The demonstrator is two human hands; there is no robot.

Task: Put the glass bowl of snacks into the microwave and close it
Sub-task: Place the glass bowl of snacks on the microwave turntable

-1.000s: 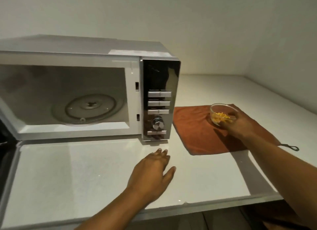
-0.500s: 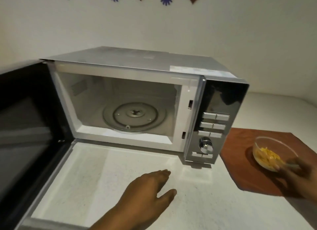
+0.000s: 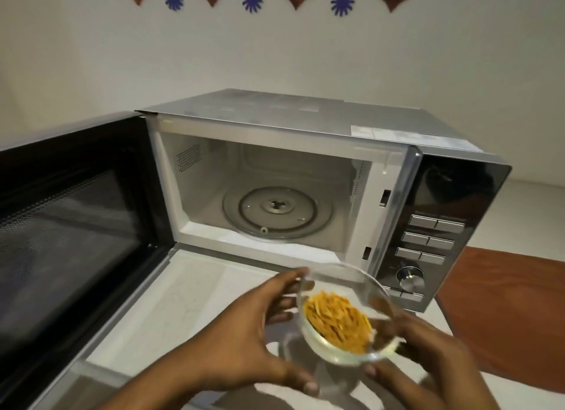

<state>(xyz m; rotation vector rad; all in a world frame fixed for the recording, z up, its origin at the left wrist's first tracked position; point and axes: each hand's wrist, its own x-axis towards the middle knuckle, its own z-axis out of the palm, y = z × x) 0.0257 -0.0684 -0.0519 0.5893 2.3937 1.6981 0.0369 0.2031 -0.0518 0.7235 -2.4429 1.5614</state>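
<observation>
Two hands hold the glass bowl (image 3: 345,315) up above the white tabletop (image 3: 183,302). The left hand (image 3: 244,333) wraps its fingers on the bowl's side at 9 o'clock. The right hand (image 3: 428,348) grips the side at 3 o'clock. Yellow snacks (image 3: 339,318) sit inside the bowl. At 12 o'clock from the bowl is the microwave (image 3: 305,180), empty, with a round glass plate (image 3: 276,211). Its door (image 3: 70,232) is swung wide open at 9 o'clock. A brown cloth (image 3: 504,302) lies at 3 o'clock.
</observation>
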